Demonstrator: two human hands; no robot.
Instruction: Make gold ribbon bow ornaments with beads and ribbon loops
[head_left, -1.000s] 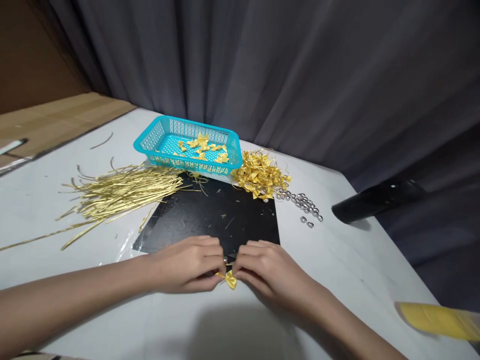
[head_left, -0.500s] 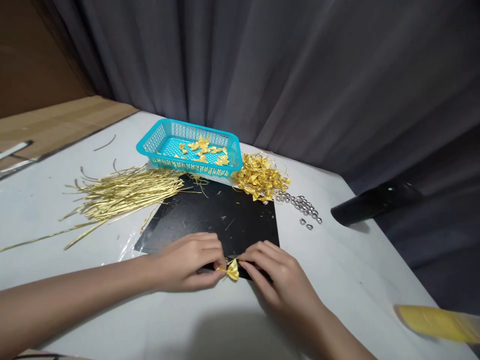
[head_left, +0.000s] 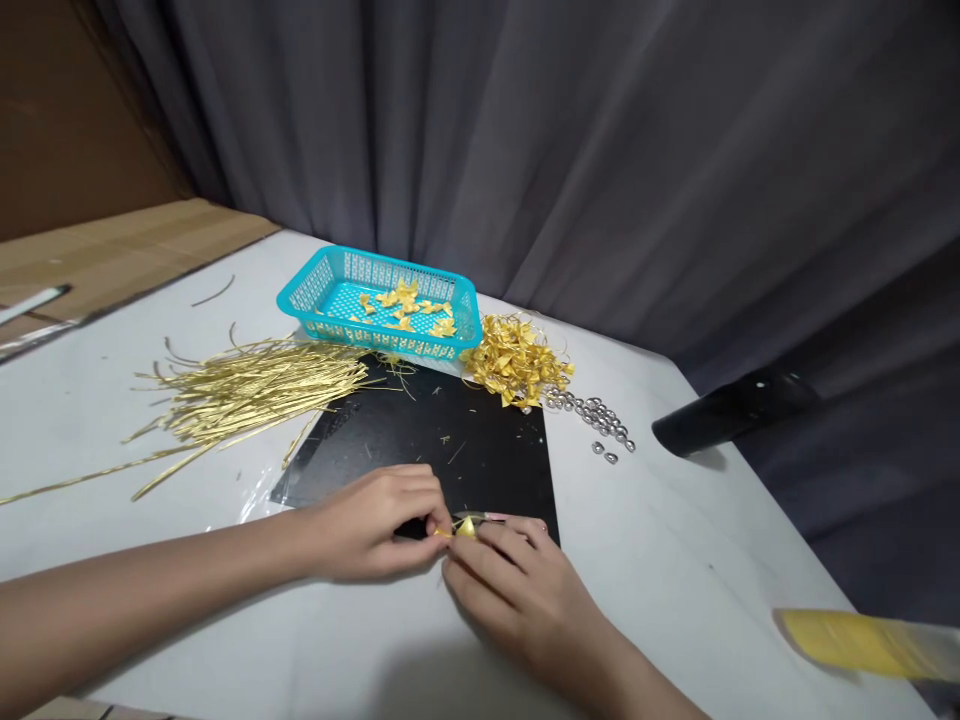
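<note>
the left hand (head_left: 375,525) and the right hand (head_left: 525,605) work close together over the near edge of the black mat (head_left: 480,440), with a small gold bow (head_left: 465,527) held between them. the left thumb and forefinger are closed on the bow's left end, pinching it. the right fingers (head_left: 480,552) curl in against its right side and partly hide it; whether they pinch it or only steady it cannot be told from this view. a thin shiny strip (head_left: 495,517) lies along the bow's far side, and what it is cannot be made out.

for work of this kind, keep the fingertips close to the bow, rest the forearms on the white table (head_left: 675,560), and use only enough pressure to keep the ribbon from creasing.

beyond the mat lie a bundle of gold strips (head_left: 255,392) on a clear plastic sheet (head_left: 259,495), a blue plastic basket (head_left: 375,342) holding loose gold bows, a tangled heap of gold bows (head_left: 516,362), and a scatter of silver beads (head_left: 596,418). a black tube (head_left: 731,412) lies to the right, and a blurred yellow object (head_left: 862,645) shows at the near right corner.
</note>
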